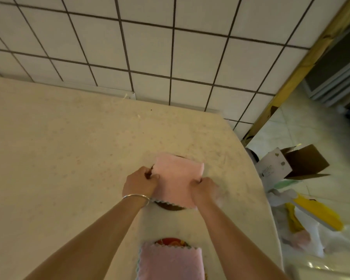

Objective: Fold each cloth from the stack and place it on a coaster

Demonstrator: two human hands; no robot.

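Already one folded pink cloth lies on a patterned coaster near the person, behind the wrists; both hands now set a second cloth on a dark coaster; left hand and right hand pinch its side edges, fingers curled; no stack shows on the worktop, so what remains is unclear.

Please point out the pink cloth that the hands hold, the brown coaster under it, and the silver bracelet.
pink cloth (177, 178), head view, middle of its folded top face
brown coaster (170, 207), head view, near edge showing below the cloth
silver bracelet (135, 197), head view, band across the left wrist
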